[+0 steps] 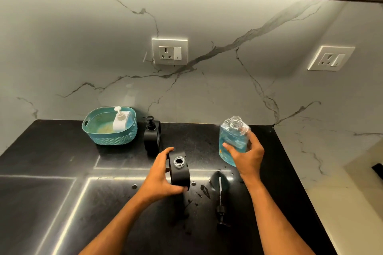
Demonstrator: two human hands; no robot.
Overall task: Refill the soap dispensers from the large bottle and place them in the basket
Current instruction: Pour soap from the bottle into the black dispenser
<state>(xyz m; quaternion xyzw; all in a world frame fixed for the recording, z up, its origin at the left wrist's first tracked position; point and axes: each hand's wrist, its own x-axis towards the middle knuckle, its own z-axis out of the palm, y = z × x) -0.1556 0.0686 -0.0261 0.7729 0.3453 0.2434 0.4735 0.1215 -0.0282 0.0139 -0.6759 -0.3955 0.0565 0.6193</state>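
Note:
My left hand [160, 174] grips a black soap dispenser [179, 172] standing on the black counter; its pump is off and the round neck is open. My right hand [246, 154] holds the large clear bottle [232, 136] of blue liquid, uncapped, upright and tilted slightly, to the right of the dispenser. The dispenser's black pump with its tube [221, 205] lies on the counter in front of the bottle. A teal basket [99, 136] at the back left holds a white dispenser [121, 122]. A second black dispenser [152, 136] with its pump on stands beside the basket.
The black counter [62, 172] has wet drops and smears around the pump. A marble wall with two sockets [169, 51] runs behind. The counter's right edge drops off near a pale floor [352, 203].

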